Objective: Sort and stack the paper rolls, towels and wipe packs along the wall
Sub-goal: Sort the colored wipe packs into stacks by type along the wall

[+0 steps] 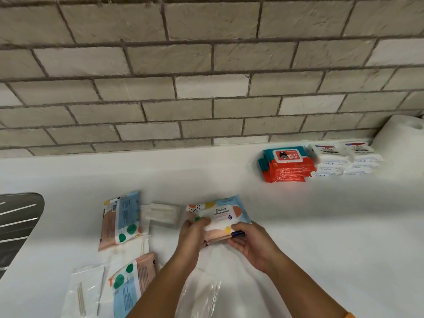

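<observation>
Gripping one pastel wipe pack [216,215] between them, both hands are closed on its near edge just above a white bench [321,226]: the left hand [193,232] on its left corner, the right hand [250,242] on its right. Two matching packs [121,219] lie flat to the left. Against the brick wall [206,76], far right, sit a stack of red wipe packs [286,166], white packs [344,157] and a paper roll [401,138].

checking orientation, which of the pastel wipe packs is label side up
The pastel pack held in both hands; the two left of it lie with printed backs up.
</observation>
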A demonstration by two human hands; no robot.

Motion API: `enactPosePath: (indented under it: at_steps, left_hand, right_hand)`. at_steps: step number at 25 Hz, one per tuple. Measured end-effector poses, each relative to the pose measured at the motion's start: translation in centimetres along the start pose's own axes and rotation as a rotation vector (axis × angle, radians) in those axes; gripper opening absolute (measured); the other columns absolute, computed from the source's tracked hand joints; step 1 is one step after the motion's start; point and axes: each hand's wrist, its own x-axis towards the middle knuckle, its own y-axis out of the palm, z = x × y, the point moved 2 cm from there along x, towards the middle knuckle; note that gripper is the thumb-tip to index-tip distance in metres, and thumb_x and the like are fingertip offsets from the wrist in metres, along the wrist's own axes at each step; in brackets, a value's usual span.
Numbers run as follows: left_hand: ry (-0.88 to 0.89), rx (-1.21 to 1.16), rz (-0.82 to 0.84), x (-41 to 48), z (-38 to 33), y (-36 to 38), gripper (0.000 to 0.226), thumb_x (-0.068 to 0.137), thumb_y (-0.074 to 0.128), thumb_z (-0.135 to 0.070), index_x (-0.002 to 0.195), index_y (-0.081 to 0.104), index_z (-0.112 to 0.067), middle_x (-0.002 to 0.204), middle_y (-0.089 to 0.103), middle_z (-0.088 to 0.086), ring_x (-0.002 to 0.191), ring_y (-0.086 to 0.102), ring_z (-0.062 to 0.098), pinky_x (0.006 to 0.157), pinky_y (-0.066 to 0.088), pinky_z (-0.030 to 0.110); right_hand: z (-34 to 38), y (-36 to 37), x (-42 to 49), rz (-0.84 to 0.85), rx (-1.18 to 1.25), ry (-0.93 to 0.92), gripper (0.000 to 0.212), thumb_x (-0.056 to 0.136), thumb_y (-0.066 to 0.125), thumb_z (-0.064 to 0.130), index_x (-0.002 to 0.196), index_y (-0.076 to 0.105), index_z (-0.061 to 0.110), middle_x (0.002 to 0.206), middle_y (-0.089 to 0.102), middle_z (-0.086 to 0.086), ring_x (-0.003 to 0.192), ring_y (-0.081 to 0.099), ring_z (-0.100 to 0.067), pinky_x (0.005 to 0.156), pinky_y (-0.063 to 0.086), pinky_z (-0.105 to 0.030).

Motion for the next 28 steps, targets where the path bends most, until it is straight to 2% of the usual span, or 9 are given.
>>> enactPosePath:
  at_steps: [2, 6, 8, 11, 14, 16, 23, 26, 28]
  left_hand:
    - [-0.047, 0.060, 0.026, 2.6, 0.0, 2.0, 0.042, 0.076, 0.062, -0.024, 0.115, 0.068, -0.009, 0.099, 0.079, 0.010, 0.089, 0.076, 0.030, 0.072, 0.057, 0.036]
    - [-0.015, 0.195, 0.029, 6.4, -1.9, 5.9, 0.015, 0.085, 0.059, -0.012, 0.093, 0.070, -0.005, 0.073, 0.074, 0.008, 0.060, 0.069, 0.020, 0.042, 0.043, 0.019]
    - [0.067, 0.291, -0.004, 8.4, -3.2, 8.0, 0.024, 0.077, 0.066, -0.018, 0.094, 0.071, -0.002, 0.078, 0.074, 0.010, 0.062, 0.068, 0.016, 0.048, 0.047, 0.021]
    - [0.175, 0.540, -0.074, 11.1, -4.8, 10.5, 0.050, 0.066, 0.068, -0.031, 0.109, 0.068, -0.004, 0.108, 0.073, 0.015, 0.095, 0.069, 0.028, 0.079, 0.057, 0.034]
    - [0.240, 0.692, -0.099, 13.1, -5.5, 12.2, 0.044, 0.083, 0.072, -0.025, 0.119, 0.063, -0.002, 0.117, 0.069, 0.015, 0.108, 0.065, 0.031, 0.077, 0.046, 0.026]
    - [0.278, 0.720, -0.097, 13.8, -5.8, 13.0, 0.043, 0.086, 0.070, -0.026, 0.122, 0.061, -0.003, 0.119, 0.068, 0.015, 0.108, 0.065, 0.030, 0.076, 0.045, 0.026]
    - [0.303, 0.657, -0.107, 13.7, -5.6, 12.7, 0.039, 0.095, 0.062, -0.026, 0.127, 0.053, -0.007, 0.127, 0.063, 0.010, 0.097, 0.056, 0.019, 0.075, 0.043, 0.027]
    - [0.300, 0.607, -0.074, 12.9, -5.6, 11.8, 0.056, 0.097, 0.058, -0.034, 0.144, 0.044, -0.009, 0.137, 0.058, 0.005, 0.106, 0.056, 0.017, 0.081, 0.045, 0.027]
    - [0.318, 0.601, -0.067, 12.0, -5.9, 10.9, 0.049, 0.095, 0.060, -0.038, 0.137, 0.053, -0.014, 0.130, 0.063, 0.002, 0.108, 0.059, 0.019, 0.083, 0.050, 0.028]
  right_hand:
    - [1.1, -0.9, 1.3, -0.062, 0.027, -0.035, 0.033, 0.091, 0.061, -0.004, 0.124, 0.063, 0.001, 0.109, 0.076, -0.021, 0.110, 0.070, -0.038, 0.098, 0.058, -0.045]
    - [3.7, -2.6, 4.9, -0.166, 0.085, -0.060, 0.031, 0.088, 0.061, -0.009, 0.117, 0.067, -0.002, 0.106, 0.077, -0.021, 0.102, 0.071, -0.036, 0.093, 0.059, -0.045]
    - [5.2, -3.2, 7.3, -0.233, 0.116, -0.036, 0.027, 0.086, 0.067, -0.009, 0.113, 0.069, -0.004, 0.105, 0.076, -0.024, 0.103, 0.072, -0.038, 0.090, 0.060, -0.044]
    - [8.3, -3.4, 10.9, -0.315, 0.068, -0.010, 0.031, 0.080, 0.075, -0.008, 0.111, 0.070, -0.008, 0.106, 0.075, -0.028, 0.105, 0.073, -0.038, 0.087, 0.062, -0.042]
    - [10.9, -3.8, 13.7, -0.397, 0.025, -0.004, 0.036, 0.077, 0.076, -0.013, 0.112, 0.067, -0.008, 0.105, 0.074, -0.026, 0.083, 0.075, -0.033, 0.054, 0.062, -0.031]
    - [11.7, -4.1, 15.1, -0.437, 0.020, 0.004, 0.038, 0.078, 0.076, -0.012, 0.114, 0.065, -0.005, 0.105, 0.073, -0.024, 0.069, 0.071, -0.027, 0.042, 0.055, -0.026]
    - [10.8, -4.7, 17.3, -0.496, 0.295, 0.077, 0.047, 0.074, 0.087, -0.001, 0.114, 0.066, 0.010, 0.104, 0.075, -0.015, 0.085, 0.074, -0.023, 0.056, 0.062, -0.030]
    - [10.3, -4.5, 15.7, -0.458, 0.327, 0.076, 0.038, 0.077, 0.085, 0.002, 0.111, 0.068, 0.007, 0.100, 0.077, -0.015, 0.086, 0.077, -0.023, 0.064, 0.064, -0.031]
    - [9.8, -4.4, 14.1, -0.453, 0.240, 0.057, 0.029, 0.080, 0.080, 0.007, 0.106, 0.068, 0.006, 0.095, 0.077, -0.016, 0.082, 0.076, -0.026, 0.060, 0.062, -0.032]
